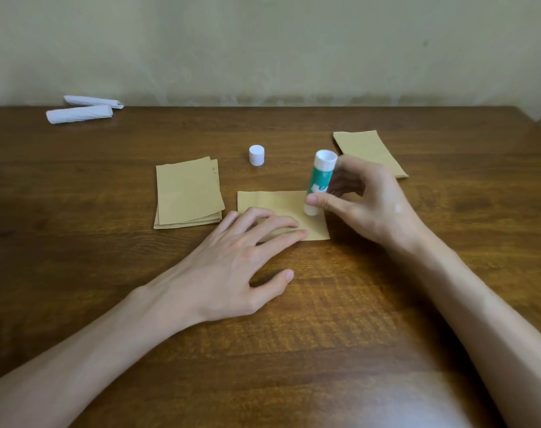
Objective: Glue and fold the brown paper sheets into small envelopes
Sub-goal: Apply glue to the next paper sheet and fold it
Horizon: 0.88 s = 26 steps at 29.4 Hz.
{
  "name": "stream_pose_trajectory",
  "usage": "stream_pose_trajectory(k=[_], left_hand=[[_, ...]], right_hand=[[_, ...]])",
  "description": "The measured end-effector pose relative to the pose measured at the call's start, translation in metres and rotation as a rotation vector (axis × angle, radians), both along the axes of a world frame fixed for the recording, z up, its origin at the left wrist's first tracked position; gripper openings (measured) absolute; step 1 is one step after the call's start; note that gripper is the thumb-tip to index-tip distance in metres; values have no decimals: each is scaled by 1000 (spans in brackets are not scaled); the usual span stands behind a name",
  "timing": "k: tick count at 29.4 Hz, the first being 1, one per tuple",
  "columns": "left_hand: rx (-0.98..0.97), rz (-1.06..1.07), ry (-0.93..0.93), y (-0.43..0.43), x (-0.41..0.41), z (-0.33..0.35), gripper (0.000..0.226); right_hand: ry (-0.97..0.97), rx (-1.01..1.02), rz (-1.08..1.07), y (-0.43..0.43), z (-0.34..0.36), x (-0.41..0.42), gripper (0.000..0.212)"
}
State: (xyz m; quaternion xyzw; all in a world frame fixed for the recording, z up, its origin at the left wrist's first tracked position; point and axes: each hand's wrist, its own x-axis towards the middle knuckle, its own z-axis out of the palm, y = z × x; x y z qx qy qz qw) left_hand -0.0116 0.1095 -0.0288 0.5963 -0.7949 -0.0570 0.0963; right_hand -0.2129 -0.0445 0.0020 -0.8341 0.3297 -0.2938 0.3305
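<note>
At frame centre, a thin, floppy brown sheet (278, 208) lies pinned by the left hand (232, 267) with flat fingers; the right hand (368, 202) pinches a light, rigid glue stick (320, 182) mid-barrel, tip down.

Wooden table (293, 335), dark brown with visible grain, extends all around the grip of the right hand (365, 199). Nearer white roll (79, 114) and farther white roll (93, 101) lie just beside each other at the table's far edge, well beyond and left of the grip. Pale wall (263, 41) stands beyond the table.
</note>
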Motion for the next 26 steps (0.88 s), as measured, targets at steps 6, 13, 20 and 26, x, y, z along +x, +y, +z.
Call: stream_pose_trajectory(k=[6, 13, 20, 26], left_hand=[[-1, 2, -6, 0, 0, -1, 62], [-3, -1, -4, 0, 0, 0, 61], [5, 0, -7, 0, -1, 1, 62], [5, 6, -1, 0, -1, 1, 62]], right_hand=[[142, -30, 63, -4, -4, -4, 29], [126, -73, -44, -7, -10, 7, 24], [121, -86, -99, -14, -11, 17, 27], [88, -49, -122, -18, -13, 17, 28]])
